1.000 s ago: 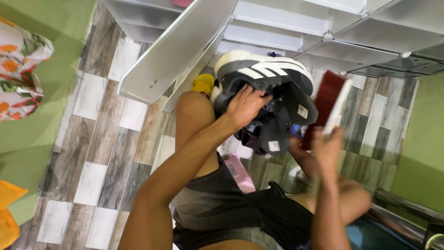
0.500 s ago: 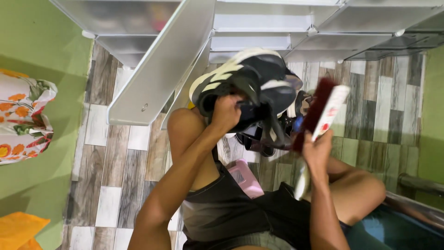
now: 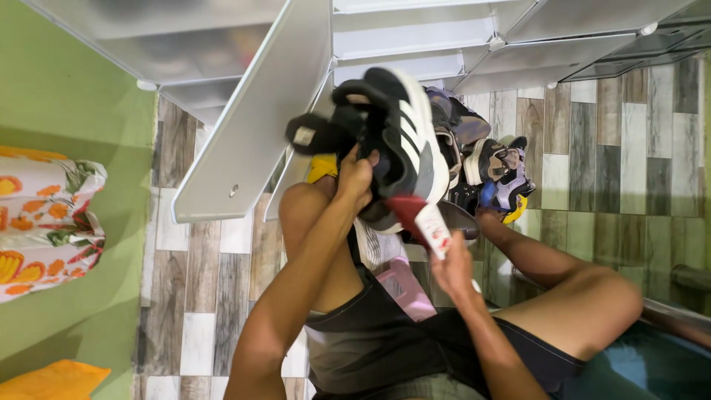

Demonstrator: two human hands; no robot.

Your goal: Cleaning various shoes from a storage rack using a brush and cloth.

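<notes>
While left hand (image 3: 355,178) grips sneaker (image 3: 404,141), brush (image 3: 426,222) touches it.

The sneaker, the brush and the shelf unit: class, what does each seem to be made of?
Sneaker: black fabric upper, white stripes, pale rubbery sole, matte, probably synthetic. Brush in the right hand: white handle, likely plastic, with dark red bristles. Shelf unit: smooth grey-white panels, probably plastic.

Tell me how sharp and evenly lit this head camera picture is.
Head view: mostly sharp, tilted, with wide-angle bending at the edges; the black sneaker in the left hand is crisp, the brush in the right hand slightly soft; soft glare on the white shelf panel.
</notes>
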